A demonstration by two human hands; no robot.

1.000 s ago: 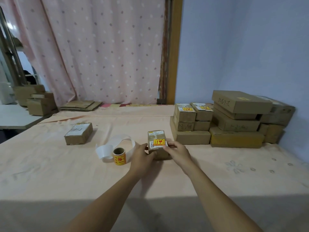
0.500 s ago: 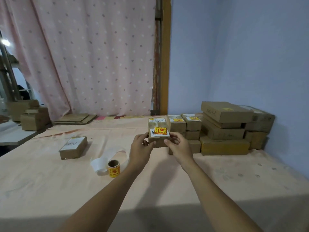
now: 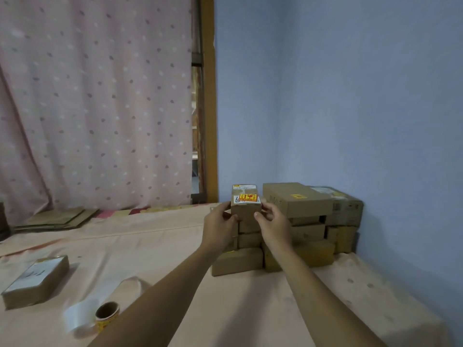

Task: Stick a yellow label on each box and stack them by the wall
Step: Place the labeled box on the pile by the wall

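Observation:
A small brown box with a yellow label on its top sits at the top of the left column of the stack of boxes by the blue wall. My left hand grips its left side and my right hand grips its right side. One more brown box with a white paper on top lies at the left on the peach cloth. The roll of yellow labels stands near the front, with a white backing strip trailing from it.
Pink dotted curtain hangs behind the table, with flattened cardboard lying at its foot. A wooden frame post stands between the curtain and the blue wall.
Both hands lifted the labelled box off the cloth and carried it away from me and to the right, onto the top of the stack by the wall. The view tilted upward.

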